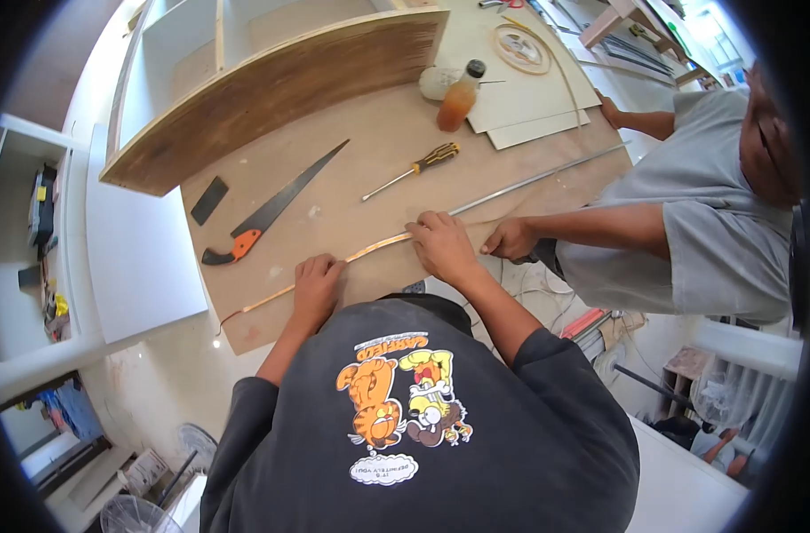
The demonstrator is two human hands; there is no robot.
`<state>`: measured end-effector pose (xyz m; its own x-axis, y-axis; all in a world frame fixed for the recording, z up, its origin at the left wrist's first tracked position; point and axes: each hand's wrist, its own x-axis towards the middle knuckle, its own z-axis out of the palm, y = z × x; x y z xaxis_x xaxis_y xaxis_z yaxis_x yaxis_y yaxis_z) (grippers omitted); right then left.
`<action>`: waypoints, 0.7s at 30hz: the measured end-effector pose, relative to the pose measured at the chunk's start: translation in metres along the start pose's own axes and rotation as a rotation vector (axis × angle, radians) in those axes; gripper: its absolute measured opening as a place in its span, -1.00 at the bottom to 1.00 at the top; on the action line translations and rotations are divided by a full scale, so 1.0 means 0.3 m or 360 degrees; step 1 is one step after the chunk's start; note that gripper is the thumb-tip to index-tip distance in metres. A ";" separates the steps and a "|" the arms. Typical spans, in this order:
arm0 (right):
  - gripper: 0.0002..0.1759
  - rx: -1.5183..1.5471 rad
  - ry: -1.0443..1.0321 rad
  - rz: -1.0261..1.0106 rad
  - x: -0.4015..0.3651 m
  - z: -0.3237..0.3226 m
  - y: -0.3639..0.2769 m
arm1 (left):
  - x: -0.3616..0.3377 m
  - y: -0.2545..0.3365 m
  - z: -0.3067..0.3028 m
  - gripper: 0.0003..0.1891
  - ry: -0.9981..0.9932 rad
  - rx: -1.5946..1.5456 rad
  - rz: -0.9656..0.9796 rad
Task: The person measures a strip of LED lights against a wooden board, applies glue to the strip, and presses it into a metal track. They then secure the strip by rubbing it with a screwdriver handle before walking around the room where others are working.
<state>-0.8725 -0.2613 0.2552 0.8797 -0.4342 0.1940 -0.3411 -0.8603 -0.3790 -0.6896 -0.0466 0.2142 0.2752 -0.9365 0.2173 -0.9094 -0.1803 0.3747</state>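
A thin yellowish LED strip [374, 249] runs across the board, with a reddish wire end at the far left. My left hand [316, 282] has its fingers bent down over the strip near the board's front edge. Farther right, my right hand [442, 247] pinches the strip where it meets a slim silver metal channel [540, 178]. That channel stretches away to the upper right. Both thumbs are mostly hidden. Beyond my hands lie a handsaw [285, 195] with an orange and black handle and a yellow-black screwdriver [414, 171].
A co-worker in grey [654, 222] stands at the right, one hand close to my right hand. A wooden cabinet frame [289, 89] stands across the back. Nearby are a bottle of orange liquid [460, 99], a strip reel [520, 49], pale panels [529, 102] and a dark block [210, 201].
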 end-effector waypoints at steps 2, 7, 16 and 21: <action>-0.71 0.0077 0.0066 -0.0248 0.006 0.040 -0.020 | -0.006 -0.002 0.007 -0.67 0.0029 -0.0014 -0.0010; -0.73 -0.0023 -0.0140 -0.0566 0.039 0.121 -0.034 | -0.004 0.007 -0.010 -0.63 0.0083 -0.0097 -0.0016; -0.79 -0.0162 -0.0359 -0.0650 0.085 0.113 -0.040 | -0.020 -0.013 0.005 -0.69 0.0101 -0.0047 -0.0009; -0.78 -0.0115 -0.0403 -0.0602 0.092 0.126 -0.055 | -0.022 -0.016 0.015 -0.70 0.0106 -0.0078 -0.0037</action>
<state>-0.8300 -0.2491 0.2326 0.9970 -0.0149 0.0758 0.0052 -0.9661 -0.2582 -0.6884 -0.0409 0.2068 0.3177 -0.9098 0.2671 -0.8867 -0.1853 0.4236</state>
